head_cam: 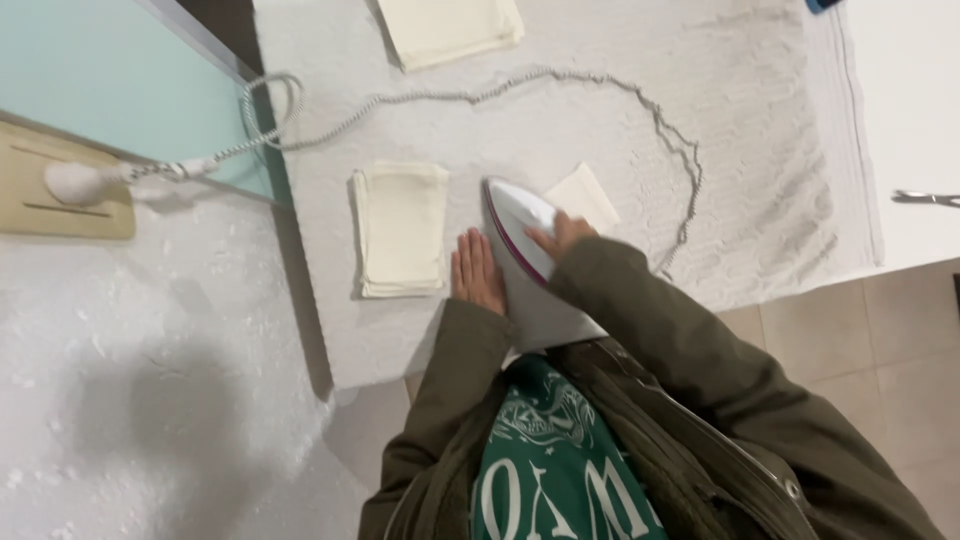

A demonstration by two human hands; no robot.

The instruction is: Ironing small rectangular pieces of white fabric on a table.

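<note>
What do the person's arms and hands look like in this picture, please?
Both arms are covered by the long sleeves of an olive-green jacket, left sleeve and right sleeve, reaching to the wrists. The left hand and right hand are bare: no gloves, and no rings or watch that I can see. The jacket hangs open over a green printed top.

The steam iron with a smooth plastic body [525, 250] is white with a thin magenta stripe along its edge. Its braided fabric cord [600, 85] is speckled grey and white, ending in a white plug [80, 182]. The folded rectangular cloth stack [400, 228] left of it is pale cream, like the folded cloth [450, 28] at the far edge. The textured towel covering the counter [740, 130] is off-white. The jacket sleeves [690, 350] are olive green; the shirt [560, 470] is dark green with a white print. The wall panel [110, 70] at far left is pale turquoise.
</note>
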